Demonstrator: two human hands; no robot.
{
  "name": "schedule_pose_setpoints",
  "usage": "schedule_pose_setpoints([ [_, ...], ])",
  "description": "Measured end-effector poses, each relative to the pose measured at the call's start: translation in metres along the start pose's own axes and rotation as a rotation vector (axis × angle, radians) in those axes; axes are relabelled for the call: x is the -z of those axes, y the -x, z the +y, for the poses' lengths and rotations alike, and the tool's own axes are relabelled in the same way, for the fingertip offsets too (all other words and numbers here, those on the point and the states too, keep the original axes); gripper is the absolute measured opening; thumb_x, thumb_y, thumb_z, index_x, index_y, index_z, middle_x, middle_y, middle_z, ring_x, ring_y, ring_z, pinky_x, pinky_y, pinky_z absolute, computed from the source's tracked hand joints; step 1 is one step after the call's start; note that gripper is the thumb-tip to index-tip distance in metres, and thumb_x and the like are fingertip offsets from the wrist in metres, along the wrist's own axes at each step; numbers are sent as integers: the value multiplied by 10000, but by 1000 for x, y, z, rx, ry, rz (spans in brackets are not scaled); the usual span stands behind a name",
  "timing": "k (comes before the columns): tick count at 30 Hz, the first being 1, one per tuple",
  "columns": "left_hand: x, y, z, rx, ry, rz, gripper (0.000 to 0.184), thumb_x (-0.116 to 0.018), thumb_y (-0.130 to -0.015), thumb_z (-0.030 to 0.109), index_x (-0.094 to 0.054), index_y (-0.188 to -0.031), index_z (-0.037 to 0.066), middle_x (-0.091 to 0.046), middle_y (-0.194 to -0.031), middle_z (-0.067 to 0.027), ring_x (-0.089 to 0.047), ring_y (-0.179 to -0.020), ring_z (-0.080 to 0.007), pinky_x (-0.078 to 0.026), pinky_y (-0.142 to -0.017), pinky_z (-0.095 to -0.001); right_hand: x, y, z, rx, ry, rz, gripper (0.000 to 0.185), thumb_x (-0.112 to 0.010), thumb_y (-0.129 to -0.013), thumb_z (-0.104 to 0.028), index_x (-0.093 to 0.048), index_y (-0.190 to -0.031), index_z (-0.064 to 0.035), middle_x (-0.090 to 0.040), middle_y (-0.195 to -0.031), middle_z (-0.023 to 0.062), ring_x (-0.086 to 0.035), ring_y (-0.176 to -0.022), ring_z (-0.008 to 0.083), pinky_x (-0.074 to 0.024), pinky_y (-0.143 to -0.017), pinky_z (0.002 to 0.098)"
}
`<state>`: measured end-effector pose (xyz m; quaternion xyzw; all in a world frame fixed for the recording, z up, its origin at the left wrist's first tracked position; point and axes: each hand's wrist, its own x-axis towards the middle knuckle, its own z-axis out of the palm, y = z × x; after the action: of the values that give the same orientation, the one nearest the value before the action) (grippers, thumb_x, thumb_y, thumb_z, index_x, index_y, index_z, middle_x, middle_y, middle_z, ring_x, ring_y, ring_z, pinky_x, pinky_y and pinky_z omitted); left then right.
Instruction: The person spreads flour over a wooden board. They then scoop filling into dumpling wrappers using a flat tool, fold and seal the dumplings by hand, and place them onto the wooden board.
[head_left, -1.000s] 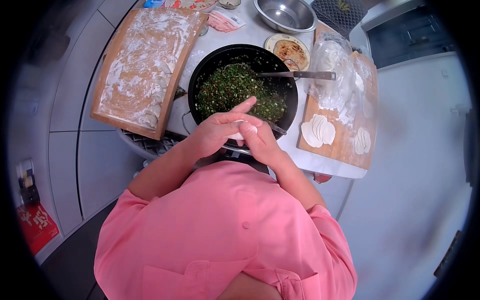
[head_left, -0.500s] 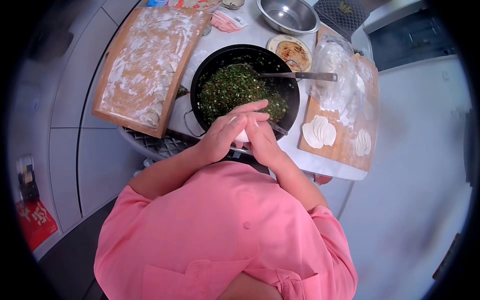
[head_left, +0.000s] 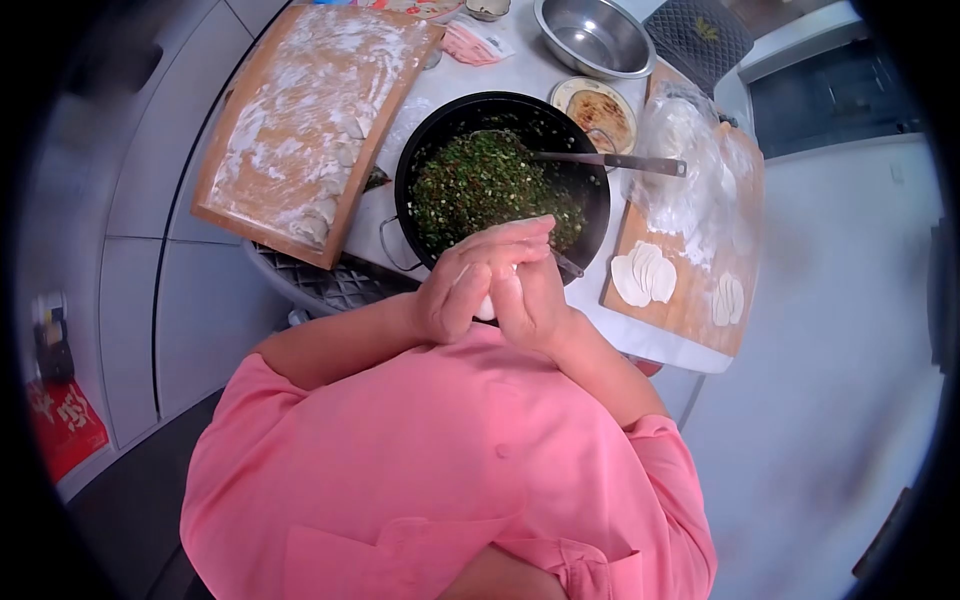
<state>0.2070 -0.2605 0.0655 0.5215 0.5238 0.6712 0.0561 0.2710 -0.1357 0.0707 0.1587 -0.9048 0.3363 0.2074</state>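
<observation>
My left hand [head_left: 452, 298] and my right hand [head_left: 532, 302] are pressed together at the near rim of a black pot [head_left: 603, 200]. Between them they squeeze a white dumpling [head_left: 486, 309], of which only a small part shows below the thumbs. Both thumbs point up side by side, and the fingers overlap on the far side. Chopped green filling [head_left: 475, 185] is heaped in the pot just beyond my fingers. A spatula [head_left: 640, 165] lies across the pot's right rim, and a second metal handle [head_left: 567, 263] sticks out beside my right hand.
On the left, a floured wooden board [head_left: 270, 130] carries a row of dumplings [head_left: 322, 215]. The right board [head_left: 690, 315] holds dough wrappers [head_left: 643, 274] and a plastic bag [head_left: 675, 150]. Behind the pot are a plate with a browned flatbread [head_left: 600, 115] and a steel bowl [head_left: 597, 40].
My hands, still closed together round the dumpling, have come slightly nearer my body. The whole view has shifted a little, so the pot and boards sit farther right.
</observation>
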Motion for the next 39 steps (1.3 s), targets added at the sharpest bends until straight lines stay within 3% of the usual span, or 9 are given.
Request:
schedule_pose_setpoints([
  [3,4,-1,10,335,268,59,505,-244,-947,322,-452,-1214,-53,-472,-1253,-217,-430,-1193,-276,-348,-984,-402,9,-16,-2,-218,-518,-114,378,-376,-923,-259,-596,-712,-37,-579,-620,143,-567,-613,360,-425,-536,407],
  [7,22,-1,20,743,298,184,403,-441,-948,298,-538,-1160,-31,-588,-1086,-118,-554,-986,-139,-437,-860,-268,9,-29,5,-257,-478,-206,388,-376,-922,-302,-639,-748,-76,-591,-653,143,-577,-629,349,-443,-560,389],
  [8,26,-2,22,834,316,258,235,-530,-903,141,-604,-1070,-8,-615,-1049,-86,-569,-941,-103,-452,-825,-232,12,-35,0,-371,-515,-269,347,-481,-875,-351,-633,-748,-65,-592,-662,152,-574,-616,345,-446,-555,381],
  [12,55,1,16,823,219,328,144,-576,-824,13,-639,-948,-26,-635,-1016,-94,-583,-915,-120,-462,-831,-255,0,-41,11,-563,-375,-431,362,-661,-749,-360,-645,-866,-17,-577,-632,143,-551,-560,269,-446,-570,316],
  [13,68,0,12,550,-167,218,131,-578,-830,29,-646,-930,-24,-642,-980,-90,-586,-898,-121,-462,-827,-257,-3,-40,12,-558,-374,-438,362,-661,-749,-360,-645,-866,-17,-577,-632,143,-551,-560,269,-446,-570,316],
  [14,83,-8,13,912,63,407,130,-593,-826,55,-654,-916,-15,-647,-955,-83,-589,-871,-116,-463,-813,-249,-6,-40,13,-615,-436,-332,370,-653,-761,-350,-637,-916,-15,-585,-648,125,-554,-577,230,-448,-587,302],
  [18,166,-20,-29,889,-217,600,209,-650,-798,157,-663,-931,-3,-651,-858,-47,-577,-779,-106,-445,-735,-232,-4,-29,23,-760,-495,-131,311,-598,-828,-266,-614,-995,-4,-605,-696,69,-562,-642,126,-451,-625,271],
  [25,238,-14,-113,964,-381,418,186,-647,-798,157,-659,-922,19,-633,-822,-23,-551,-758,-84,-440,-670,-243,19,3,47,-899,-498,69,297,-473,-929,-259,-617,-971,-2,-553,-627,7,-436,-517,42,-348,-476,196],
  [39,252,14,-168,857,-252,314,169,-575,-823,81,-632,-978,41,-584,-799,14,-501,-725,-80,-418,-686,-220,70,46,91,-1055,-254,404,359,-422,-942,-280,-618,-947,20,-551,-610,37,-432,-491,58,-350,-465,209],
])
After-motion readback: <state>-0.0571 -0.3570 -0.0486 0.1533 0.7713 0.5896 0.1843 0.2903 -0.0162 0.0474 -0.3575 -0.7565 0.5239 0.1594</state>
